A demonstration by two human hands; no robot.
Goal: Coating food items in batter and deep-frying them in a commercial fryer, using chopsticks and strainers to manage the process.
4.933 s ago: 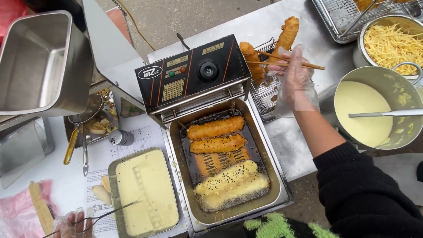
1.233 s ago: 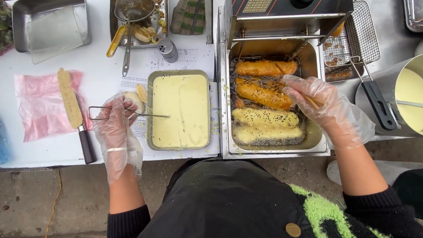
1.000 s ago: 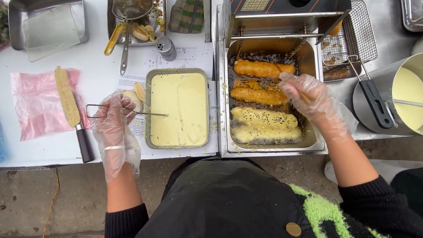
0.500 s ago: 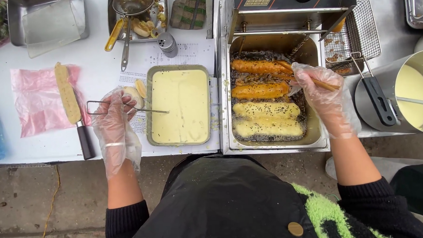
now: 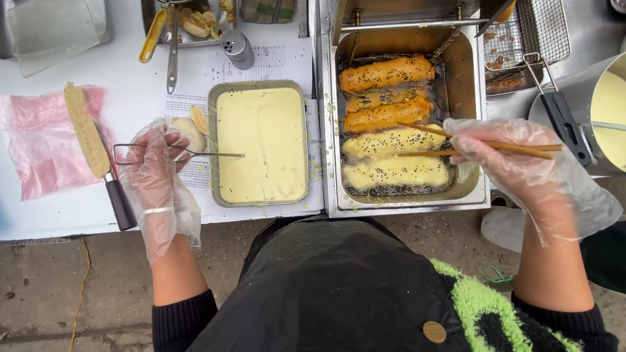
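Holding a pair of wooden chopsticks (image 5: 464, 141), the right hand (image 5: 514, 163) in its clear plastic glove has its fingers closed around them, the tips reaching over the two pale, seed-speckled fritters (image 5: 394, 158) lying in the fryer (image 5: 408, 117). Two golden-brown fritters (image 5: 386, 74) float further back in the oil. The left hand (image 5: 157, 178), also gloved, is closed on the handle of a thin wire tool (image 5: 180, 153) whose end lies across the rim of the batter tray (image 5: 262, 144). Just left of that hand, a knife (image 5: 112, 183) with a battered strip on it rests on a pink plastic sheet (image 5: 38, 144). A large pot of batter (image 5: 612, 113) stands to the right.
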